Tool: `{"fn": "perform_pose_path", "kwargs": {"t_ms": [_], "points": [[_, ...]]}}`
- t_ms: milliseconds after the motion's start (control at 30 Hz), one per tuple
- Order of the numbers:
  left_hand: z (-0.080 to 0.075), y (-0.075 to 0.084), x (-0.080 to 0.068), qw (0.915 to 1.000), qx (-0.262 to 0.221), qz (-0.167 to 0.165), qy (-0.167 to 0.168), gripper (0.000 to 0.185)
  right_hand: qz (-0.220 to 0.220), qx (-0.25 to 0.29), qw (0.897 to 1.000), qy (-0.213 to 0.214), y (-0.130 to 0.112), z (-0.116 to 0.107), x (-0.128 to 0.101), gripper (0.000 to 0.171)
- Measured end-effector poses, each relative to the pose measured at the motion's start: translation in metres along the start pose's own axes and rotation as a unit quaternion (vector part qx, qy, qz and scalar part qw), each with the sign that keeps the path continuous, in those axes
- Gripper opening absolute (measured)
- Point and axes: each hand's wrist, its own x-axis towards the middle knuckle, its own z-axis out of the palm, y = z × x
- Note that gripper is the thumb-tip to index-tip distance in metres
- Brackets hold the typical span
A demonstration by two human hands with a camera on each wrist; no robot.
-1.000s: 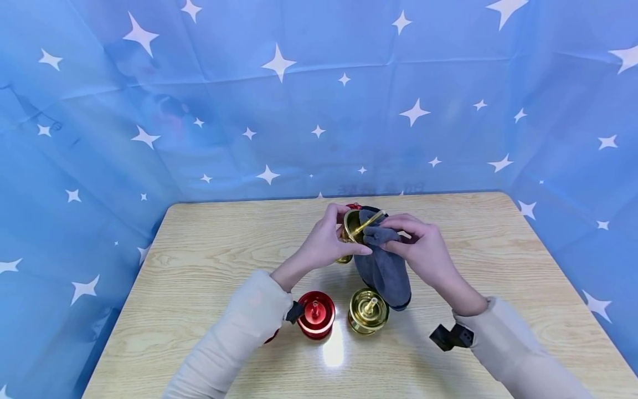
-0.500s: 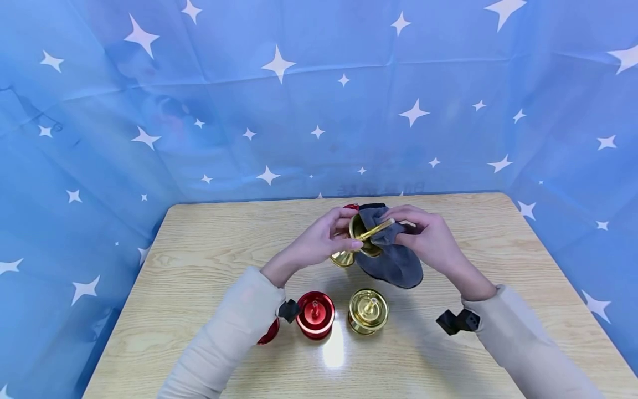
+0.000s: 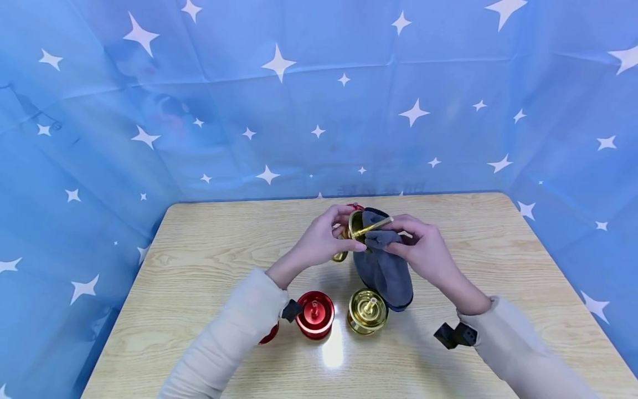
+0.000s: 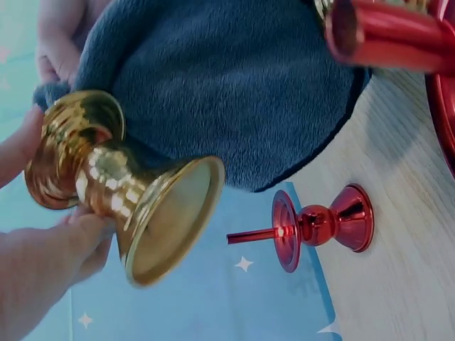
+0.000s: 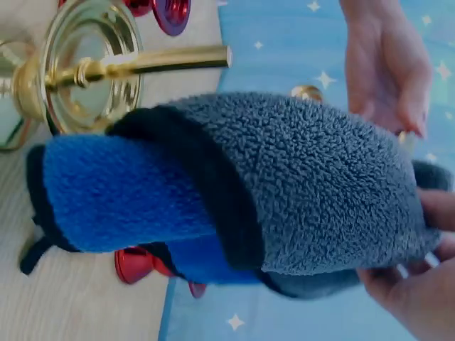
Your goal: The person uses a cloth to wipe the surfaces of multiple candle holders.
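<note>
Blue starry cloth (image 3: 319,111) hangs behind a wooden table (image 3: 219,238). Over the table, a shiny gold cup (image 4: 110,177) is tipped so its open top faces the right hand (image 3: 423,246). A gold stick (image 3: 375,226) pokes out of it. Fingers of the left hand (image 3: 321,239) curl round the gold cup. The right hand pinches a fuzzy gray towel (image 3: 384,272) at the gold cup's open top. Nearer the person than the gold cup are a round red stand (image 3: 315,315) and a second gold cup (image 3: 368,311). Past the gold cup, a small red stand (image 3: 356,205) peeks out.
</note>
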Motion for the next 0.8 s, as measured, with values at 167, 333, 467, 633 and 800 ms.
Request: {"fn": "perform_pose_path", "kwargs": {"t_ms": [167,333,467,633,800], "points": [[-0.005,0.003,-0.002,0.9968,-0.003,-0.023,-0.076,0.056,-0.104,-0.023,0.994,-0.027,0.007,-0.007,0.009,0.036],[-0.007,0.003,-0.002,0.9937,0.001,-0.022,-0.110,0.050,-0.161,-0.036,0.985,-0.044,0.009,-0.011,0.016,0.044],[-0.007,0.002,-0.002,0.9968,-0.021,-0.015,-0.076,0.051,-0.128,-0.052,0.990,-0.042,0.006,-0.007,0.014,0.036],[-0.008,-0.003,-0.001,0.9977,-0.063,0.004,-0.027,0.048,-0.021,-0.013,0.998,-0.056,0.001,-0.001,0.005,0.023],[-0.011,-0.004,-0.002,0.9973,-0.044,0.013,-0.057,0.041,-0.001,0.003,0.999,-0.047,0.000,0.000,0.003,0.023]]}}
